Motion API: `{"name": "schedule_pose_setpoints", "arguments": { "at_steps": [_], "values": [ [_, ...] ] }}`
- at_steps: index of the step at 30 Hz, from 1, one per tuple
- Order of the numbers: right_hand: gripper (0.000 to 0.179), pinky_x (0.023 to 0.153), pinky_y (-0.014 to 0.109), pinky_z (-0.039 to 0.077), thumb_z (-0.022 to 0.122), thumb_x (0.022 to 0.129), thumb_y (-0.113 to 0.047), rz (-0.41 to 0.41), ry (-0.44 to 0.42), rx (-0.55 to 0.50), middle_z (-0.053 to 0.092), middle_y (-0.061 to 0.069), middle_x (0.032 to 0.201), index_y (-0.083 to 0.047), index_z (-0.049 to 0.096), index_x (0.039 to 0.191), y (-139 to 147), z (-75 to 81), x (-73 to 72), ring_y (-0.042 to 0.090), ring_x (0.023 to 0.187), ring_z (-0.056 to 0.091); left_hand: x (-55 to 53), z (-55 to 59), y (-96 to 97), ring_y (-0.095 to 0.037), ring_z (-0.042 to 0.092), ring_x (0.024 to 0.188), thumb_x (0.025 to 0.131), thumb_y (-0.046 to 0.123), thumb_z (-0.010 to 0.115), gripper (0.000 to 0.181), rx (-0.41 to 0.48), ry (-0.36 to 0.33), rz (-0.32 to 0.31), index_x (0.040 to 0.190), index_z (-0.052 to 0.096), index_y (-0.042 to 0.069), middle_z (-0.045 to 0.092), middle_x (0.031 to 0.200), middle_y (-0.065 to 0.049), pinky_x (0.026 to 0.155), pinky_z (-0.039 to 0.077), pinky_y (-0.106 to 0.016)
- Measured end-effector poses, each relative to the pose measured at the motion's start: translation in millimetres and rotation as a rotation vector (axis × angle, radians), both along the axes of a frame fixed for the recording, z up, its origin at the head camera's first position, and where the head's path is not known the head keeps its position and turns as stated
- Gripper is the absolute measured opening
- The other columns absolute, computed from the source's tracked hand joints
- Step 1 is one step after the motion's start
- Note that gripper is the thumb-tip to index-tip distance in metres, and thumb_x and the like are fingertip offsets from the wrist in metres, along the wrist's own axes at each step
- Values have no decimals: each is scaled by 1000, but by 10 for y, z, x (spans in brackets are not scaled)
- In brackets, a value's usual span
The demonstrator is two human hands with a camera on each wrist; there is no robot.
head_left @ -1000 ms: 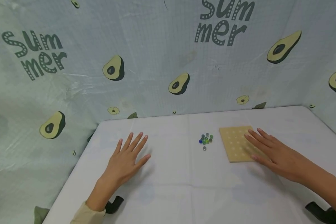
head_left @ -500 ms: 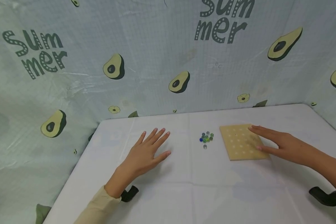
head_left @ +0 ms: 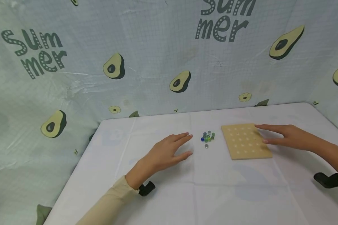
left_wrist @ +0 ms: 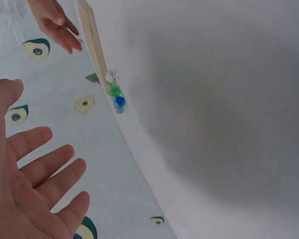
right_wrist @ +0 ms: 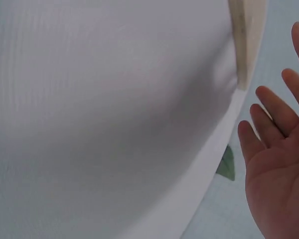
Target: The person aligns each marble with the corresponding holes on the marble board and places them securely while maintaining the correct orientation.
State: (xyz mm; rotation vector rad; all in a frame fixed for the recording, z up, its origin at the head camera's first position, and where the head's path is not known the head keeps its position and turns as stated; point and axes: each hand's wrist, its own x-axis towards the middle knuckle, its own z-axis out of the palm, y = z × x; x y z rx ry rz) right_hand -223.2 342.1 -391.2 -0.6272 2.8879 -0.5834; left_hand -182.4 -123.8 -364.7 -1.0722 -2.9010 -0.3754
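Observation:
A small cluster of glass marbles [head_left: 207, 137], green, blue and clear, lies on the white table, one clear marble slightly apart toward the front. My left hand [head_left: 169, 151] hovers just left of them, fingers spread and holding nothing; its palm and loose fingers [left_wrist: 65, 174] show in the left wrist view. Right of the marbles a square wooden board [head_left: 245, 142] with rows of shallow dimples lies flat. At the board's right edge is my right hand [head_left: 290, 137], thumb and fingers apart around that edge. In the right wrist view its fingers [right_wrist: 269, 119] look relaxed, beside the board's end [right_wrist: 240, 50].
A white cloth covers the table [head_left: 214, 193], with fold lines across it. Behind and to the left hangs a pale sheet [head_left: 146, 62] printed with avocados and lettering. Black straps with a protruding piece [head_left: 147, 188] sit at both wrists.
My left hand has moved right, toward the marbles. The right hand has drawn back from over the board to its right edge, and its fingers have come closer together.

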Motion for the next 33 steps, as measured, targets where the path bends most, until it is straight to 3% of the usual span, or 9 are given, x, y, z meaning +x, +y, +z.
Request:
{"name": "schedule_pose_setpoints", "arguments": {
  "at_steps": [7, 12, 18, 26, 33],
  "values": [
    [69, 93, 64, 48, 71, 94, -47, 21, 12, 53, 51, 27, 146, -12, 52, 150, 28, -65, -69, 51, 128, 52, -48, -7, 169, -17, 50, 139, 103, 48, 57, 55, 95, -29, -28, 152, 50, 24, 51, 153, 2, 109, 45, -40],
    [68, 93, 63, 49, 72, 93, -46, 26, 43, 73, 54, 28, 144, -10, 54, 148, 49, -99, -104, 51, 126, 54, -107, -26, 250, -18, 58, 130, 103, 38, 62, 48, 175, -29, -64, 146, 58, 18, 62, 142, -2, 106, 49, -37],
    [68, 92, 63, 49, 72, 93, -47, 23, 46, 67, 54, 24, 145, -12, 54, 148, 86, -136, -117, 51, 127, 54, -205, -83, 342, -15, 62, 125, 99, 27, 69, 42, 254, -90, -105, 138, 65, 10, 68, 132, -3, 103, 49, -28],
    [69, 97, 64, 46, 74, 91, -46, 66, 24, 6, 50, 22, 150, -12, 54, 148, 104, -176, -113, 50, 134, 48, -340, -168, 457, -14, 68, 115, 94, 22, 74, 34, 290, -167, -76, 126, 73, 9, 73, 123, -2, 96, 54, -27],
    [68, 98, 63, 46, 74, 92, -45, 88, 35, 19, 51, 20, 149, -12, 54, 148, 104, -179, -128, 48, 133, 49, -446, -194, 552, -13, 70, 106, 91, 20, 78, 29, 284, -243, -37, 119, 77, 12, 76, 115, -1, 89, 54, -22]
  ]
}}
